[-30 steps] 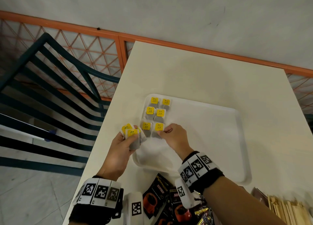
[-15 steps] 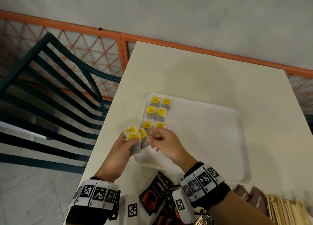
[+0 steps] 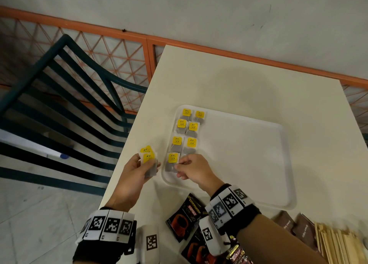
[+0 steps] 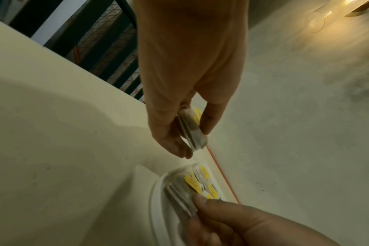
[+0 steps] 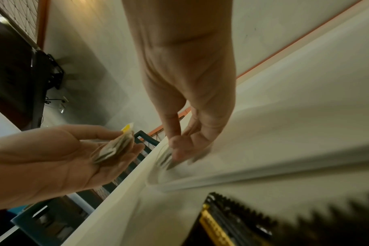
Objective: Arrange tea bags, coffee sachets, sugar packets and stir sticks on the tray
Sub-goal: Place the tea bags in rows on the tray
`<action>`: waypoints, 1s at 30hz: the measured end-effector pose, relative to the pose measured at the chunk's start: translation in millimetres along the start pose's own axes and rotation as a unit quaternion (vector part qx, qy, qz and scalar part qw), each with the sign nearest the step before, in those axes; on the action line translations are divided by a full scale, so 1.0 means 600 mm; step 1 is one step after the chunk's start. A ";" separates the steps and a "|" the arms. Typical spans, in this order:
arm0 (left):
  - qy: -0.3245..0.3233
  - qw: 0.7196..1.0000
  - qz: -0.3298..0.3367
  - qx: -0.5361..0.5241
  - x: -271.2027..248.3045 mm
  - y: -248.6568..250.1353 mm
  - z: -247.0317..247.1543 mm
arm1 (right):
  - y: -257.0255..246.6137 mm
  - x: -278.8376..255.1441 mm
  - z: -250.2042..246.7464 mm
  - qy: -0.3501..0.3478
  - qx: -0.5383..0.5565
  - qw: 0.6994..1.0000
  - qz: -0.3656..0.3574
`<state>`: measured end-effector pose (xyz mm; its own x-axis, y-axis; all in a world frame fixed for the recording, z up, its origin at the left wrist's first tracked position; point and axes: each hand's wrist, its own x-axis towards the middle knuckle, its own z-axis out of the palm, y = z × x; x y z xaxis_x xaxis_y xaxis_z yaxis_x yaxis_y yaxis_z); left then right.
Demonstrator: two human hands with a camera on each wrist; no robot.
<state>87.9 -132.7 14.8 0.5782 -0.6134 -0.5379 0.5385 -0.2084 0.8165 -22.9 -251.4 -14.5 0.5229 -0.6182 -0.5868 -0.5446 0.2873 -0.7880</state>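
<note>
A white tray (image 3: 249, 164) lies on the cream table. Several tea bags with yellow tags (image 3: 189, 128) lie in two columns along its left side. My right hand (image 3: 180, 165) pinches one more tea bag (image 3: 172, 162) at the near left corner of the tray, below the left column; the same tea bag (image 4: 180, 198) shows in the left wrist view. My left hand (image 3: 144, 165) hovers just left of the tray and holds a small stack of tea bags (image 3: 149, 160), also seen edge-on as a stack (image 4: 192, 131) between thumb and fingers.
Black coffee sachets (image 3: 185, 217) lie on the table near my right wrist. Brown packets (image 3: 294, 224) and wooden stir sticks (image 3: 338, 244) sit at the near right. A dark green chair (image 3: 59, 104) stands off the table's left edge.
My right hand left the row it had just laid, took a tea bag from the stack in my left hand, and brought it down onto the tray's near left corner.
</note>
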 end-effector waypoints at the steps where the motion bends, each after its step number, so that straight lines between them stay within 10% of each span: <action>1: 0.005 1.000 0.001 0.009 0.000 -0.002 -0.001 | 0.001 0.002 0.002 0.008 -0.012 1.000 -0.003; 7: 0.008 0.999 0.005 0.037 0.000 -0.011 -0.003 | 0.005 -0.002 0.002 0.066 -0.178 0.980 -0.052; 17: -0.087 0.987 0.007 0.133 0.000 -0.026 0.016 | -0.004 -0.034 -0.014 -0.048 -0.011 0.995 -0.090; 30: -0.023 0.995 -0.005 0.099 -0.004 -0.022 0.008 | 0.032 -0.007 -0.045 0.100 -0.075 0.992 -0.016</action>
<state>76.5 -131.9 6.5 0.5428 -0.6434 -0.5398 0.4095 -0.3584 0.8390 -53.1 -262.8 -22.0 0.4088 -0.7623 -0.5018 -0.6287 0.1633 -0.7603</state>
